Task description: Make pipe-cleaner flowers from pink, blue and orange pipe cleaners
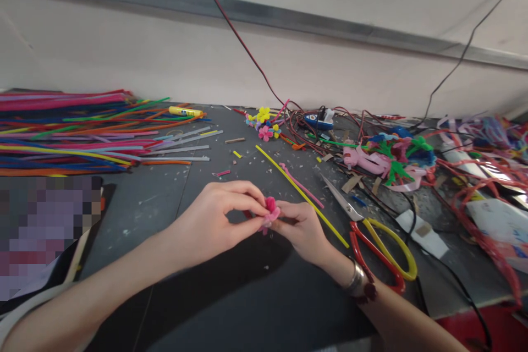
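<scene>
Pinching a small pink pipe-cleaner flower [270, 214] in a narrow grip between the fingertips of the left hand [214, 217] and right hand [299, 226], its long axis roughly upright, above the dark workbench [140, 220]; a yellow pipe cleaner [303, 198] slanting just beyond the right hand; scissors [342, 198] lying farther right.
</scene>
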Action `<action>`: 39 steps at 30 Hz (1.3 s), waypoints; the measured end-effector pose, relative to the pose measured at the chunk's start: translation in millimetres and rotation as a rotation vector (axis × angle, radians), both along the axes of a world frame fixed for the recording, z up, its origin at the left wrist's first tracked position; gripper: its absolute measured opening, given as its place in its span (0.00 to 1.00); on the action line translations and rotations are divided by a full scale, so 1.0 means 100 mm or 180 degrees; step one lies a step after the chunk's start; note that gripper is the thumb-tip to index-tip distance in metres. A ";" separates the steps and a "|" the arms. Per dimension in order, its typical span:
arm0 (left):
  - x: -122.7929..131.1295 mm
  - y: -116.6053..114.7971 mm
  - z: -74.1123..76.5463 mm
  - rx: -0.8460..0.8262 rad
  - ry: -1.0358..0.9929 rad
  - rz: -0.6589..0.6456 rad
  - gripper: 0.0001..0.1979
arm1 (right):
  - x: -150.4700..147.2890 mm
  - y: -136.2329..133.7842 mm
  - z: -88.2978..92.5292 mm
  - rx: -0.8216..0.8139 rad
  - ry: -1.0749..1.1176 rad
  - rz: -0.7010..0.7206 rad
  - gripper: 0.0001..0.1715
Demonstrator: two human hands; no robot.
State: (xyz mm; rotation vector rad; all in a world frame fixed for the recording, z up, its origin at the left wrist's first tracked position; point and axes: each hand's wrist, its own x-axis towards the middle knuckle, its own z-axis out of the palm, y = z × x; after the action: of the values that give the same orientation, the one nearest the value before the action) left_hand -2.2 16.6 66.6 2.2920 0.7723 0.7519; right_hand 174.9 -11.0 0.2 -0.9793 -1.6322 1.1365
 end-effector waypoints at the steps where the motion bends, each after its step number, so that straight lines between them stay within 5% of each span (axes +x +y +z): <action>1: 0.00 0.01 0.00 -0.0027 0.0025 -0.0006 0.06 | 0.00 0.00 0.00 0.0019 -0.0036 0.0001 0.13; 16: -0.05 0.05 0.02 -0.0113 0.0308 -0.0171 0.06 | 0.00 0.00 0.00 0.0006 -0.0058 0.0085 0.12; 23: -0.17 0.15 0.09 0.0509 0.0507 -0.0504 0.08 | 0.00 -0.02 0.02 -0.0416 0.0374 0.0245 0.09; 34: -0.13 0.11 -0.07 0.1253 0.0111 -0.0378 0.06 | 0.00 -0.01 0.03 -0.0282 0.0317 0.0153 0.11; 39: -0.13 0.12 -0.01 0.0692 0.0030 -0.0270 0.06 | 0.00 -0.02 0.05 -0.0229 0.0295 0.0163 0.12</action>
State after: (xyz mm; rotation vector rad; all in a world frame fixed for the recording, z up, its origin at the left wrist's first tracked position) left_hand -15.0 28.8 65.6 2.5062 0.6186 0.8212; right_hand 174.7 -13.1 5.1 -0.9211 -1.5594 1.2643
